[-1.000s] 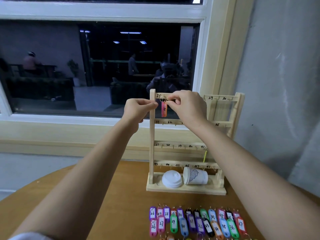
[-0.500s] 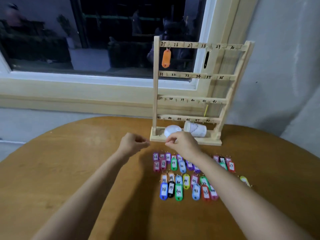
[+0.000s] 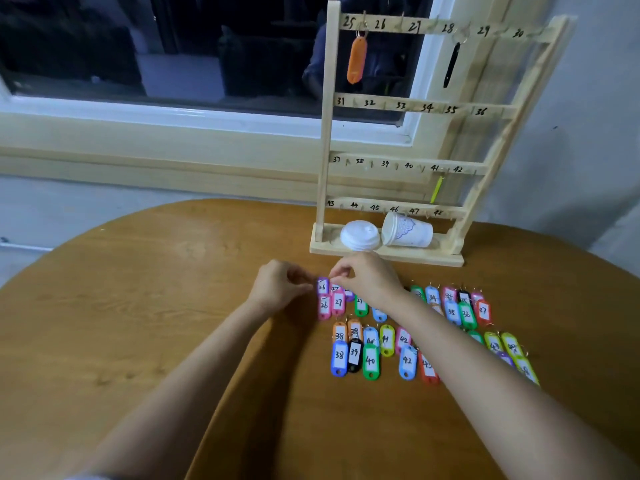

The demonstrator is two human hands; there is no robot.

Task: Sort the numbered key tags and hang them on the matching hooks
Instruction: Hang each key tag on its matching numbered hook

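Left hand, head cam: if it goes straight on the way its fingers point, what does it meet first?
Likely the purple tag marked 26, which lies right beside the fingertips of the left hand. Whether they touch is too blurred to tell. Just past the tag is the right hand.

The right forearm (image 3: pixel 460 344) covers several key tags (image 3: pixel 428 367) on the tabletop (image 3: pixel 173 306), so their numbers are hidden. The orange tag (image 3: pixel 357 60) shows no number, and the black tag (image 3: pixel 451 65) hangs edge-on. Whether the left hand (image 3: pixel 280 287) or right hand (image 3: pixel 367 277) pinches the purple tag (image 3: pixel 322 285) is unclear.
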